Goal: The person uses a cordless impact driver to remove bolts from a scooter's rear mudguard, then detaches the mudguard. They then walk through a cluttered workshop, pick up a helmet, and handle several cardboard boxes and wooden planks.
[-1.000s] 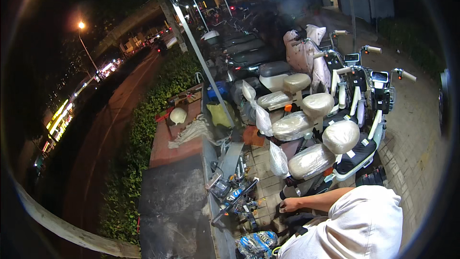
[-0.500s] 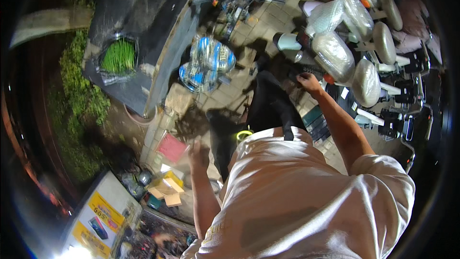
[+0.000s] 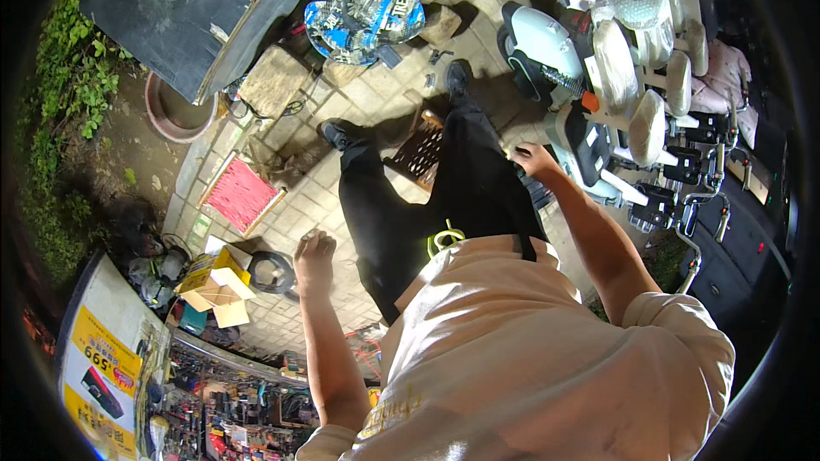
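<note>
My left hand [image 3: 314,258] hangs beside my left thigh above the paving, its fingers curled into a loose fist with nothing showing in it. The red woven stool [image 3: 245,194] is nearest to it. My right hand [image 3: 535,160] is closed by my right thigh, near the parked scooters. Something small and dark shows at its fingers, too unclear to name. A brown slatted seat [image 3: 418,152] is partly hidden behind my legs. Neither hand touches any furniture or vehicle.
Wrapped electric scooters [image 3: 613,55] crowd the right. Ahead stand a blue-patterned covered seat [image 3: 366,13], a wooden block [image 3: 275,81] and a dark table [image 3: 184,21]. At left are a round pot [image 3: 175,113], an open cardboard box [image 3: 213,283], a tire [image 3: 272,273] and a sign board [image 3: 107,350].
My view has shifted, bringing the stool, box and scooters into clearer sight. My feet show now on the paving. Both hands stay low at my sides, the left still closed.
</note>
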Available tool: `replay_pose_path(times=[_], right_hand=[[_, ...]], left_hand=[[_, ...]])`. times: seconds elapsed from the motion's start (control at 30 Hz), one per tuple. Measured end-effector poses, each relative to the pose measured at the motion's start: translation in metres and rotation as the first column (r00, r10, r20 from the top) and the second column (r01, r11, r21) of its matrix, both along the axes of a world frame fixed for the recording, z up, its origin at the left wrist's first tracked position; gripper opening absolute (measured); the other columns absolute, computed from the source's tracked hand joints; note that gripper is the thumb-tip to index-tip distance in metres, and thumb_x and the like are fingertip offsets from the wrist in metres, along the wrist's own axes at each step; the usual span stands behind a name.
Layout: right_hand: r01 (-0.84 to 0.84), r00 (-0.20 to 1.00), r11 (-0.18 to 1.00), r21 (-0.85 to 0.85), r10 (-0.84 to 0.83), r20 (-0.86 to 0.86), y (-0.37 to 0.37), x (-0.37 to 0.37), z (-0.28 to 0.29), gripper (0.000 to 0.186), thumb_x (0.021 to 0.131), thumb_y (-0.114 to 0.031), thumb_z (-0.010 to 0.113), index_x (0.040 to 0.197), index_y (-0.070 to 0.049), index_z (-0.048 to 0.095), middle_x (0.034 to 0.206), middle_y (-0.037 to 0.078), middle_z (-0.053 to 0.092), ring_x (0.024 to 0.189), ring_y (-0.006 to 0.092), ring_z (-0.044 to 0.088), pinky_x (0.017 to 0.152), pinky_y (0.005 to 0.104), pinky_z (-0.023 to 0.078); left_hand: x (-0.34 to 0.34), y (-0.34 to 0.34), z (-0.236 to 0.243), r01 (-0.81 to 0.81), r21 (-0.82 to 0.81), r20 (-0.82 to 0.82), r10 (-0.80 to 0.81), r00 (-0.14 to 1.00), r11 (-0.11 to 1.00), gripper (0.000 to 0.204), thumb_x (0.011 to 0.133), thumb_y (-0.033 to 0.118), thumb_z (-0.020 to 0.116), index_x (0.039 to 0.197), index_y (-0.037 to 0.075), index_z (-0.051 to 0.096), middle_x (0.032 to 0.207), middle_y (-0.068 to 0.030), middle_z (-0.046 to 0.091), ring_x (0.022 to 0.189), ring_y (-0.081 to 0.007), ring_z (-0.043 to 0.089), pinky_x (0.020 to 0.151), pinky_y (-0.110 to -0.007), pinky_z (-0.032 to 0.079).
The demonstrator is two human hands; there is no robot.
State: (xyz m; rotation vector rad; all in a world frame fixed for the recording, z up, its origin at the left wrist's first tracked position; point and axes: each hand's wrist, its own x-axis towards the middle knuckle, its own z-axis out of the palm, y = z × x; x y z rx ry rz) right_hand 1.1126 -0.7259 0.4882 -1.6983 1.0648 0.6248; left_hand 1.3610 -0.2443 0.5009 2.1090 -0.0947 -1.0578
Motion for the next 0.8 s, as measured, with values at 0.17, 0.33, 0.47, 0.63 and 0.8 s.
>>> replay_pose_path(times=[0.17,0.33,0.47,0.63,0.8], right_hand=[[0.273,0.962,0.931,0.244,-0.266,-0.063,-0.025,0.058,0.004,0.025,0.093,-0.023,0.060,0.105,-0.002,0.063,0.086,0.000,0.063,0.069,0.0100,0.060,0.053,0.0247,0.046],[0.385,0.923,0.922,0.031,-0.384,-0.038,-0.083,0.036,0.033,0.026,0.092,-0.025,0.062,0.105,-0.002,0.064,0.087,0.003,0.065,0.072,0.0109,0.061,0.061,0.0273,0.048],[0.494,0.868,0.855,-0.157,-0.495,0.036,-0.089,-0.031,0.056,0.024,0.091,-0.023,0.060,0.101,-0.001,0.064,0.084,0.004,0.064,0.066,0.0114,0.056,0.058,0.0286,0.045],[0.420,0.891,0.908,0.007,-0.411,-0.191,-0.019,-0.115,0.060,0.026,0.085,-0.025,0.063,0.097,-0.001,0.064,0.074,0.003,0.060,0.063,0.0129,0.055,0.050,0.0320,0.042],[0.053,0.962,0.999,0.005,-0.049,-0.268,-0.030,-0.105,0.026,0.029,0.083,-0.026,0.066,0.093,0.001,0.067,0.073,0.007,0.063,0.060,0.0152,0.057,0.052,0.0320,0.045]], left_hand=[[-0.038,0.004,-0.016,-0.679,-0.015,-0.556,0.558,0.616,0.734,0.004,0.074,0.010,0.058,0.074,0.011,0.062,0.085,-0.0049,0.062,0.098,-0.0222,0.060,0.087,-0.034,0.048],[-0.069,-0.035,-0.024,-0.771,-0.023,-0.586,0.616,0.526,0.636,0.006,0.078,0.009,0.057,0.076,0.008,0.063,0.085,-0.0068,0.063,0.101,-0.0273,0.059,0.087,-0.037,0.048],[-0.054,-0.022,-0.038,-0.339,-0.296,-0.243,0.273,0.931,0.893,0.024,0.084,0.001,0.057,0.108,0.003,0.056,0.079,-0.0058,0.055,0.072,-0.0190,0.057,0.066,-0.033,0.048],[-0.029,0.051,-0.026,-0.527,-0.204,-0.315,0.454,0.833,0.825,0.018,0.081,0.006,0.061,0.099,0.002,0.062,0.081,-0.0067,0.060,0.074,-0.0180,0.058,0.068,-0.031,0.051],[-0.056,0.099,0.000,-0.803,-0.049,-0.487,0.688,0.538,0.593,0.030,0.091,0.006,0.050,0.119,-0.004,0.054,0.086,-0.0077,0.058,0.071,-0.0184,0.058,0.061,-0.032,0.052]])
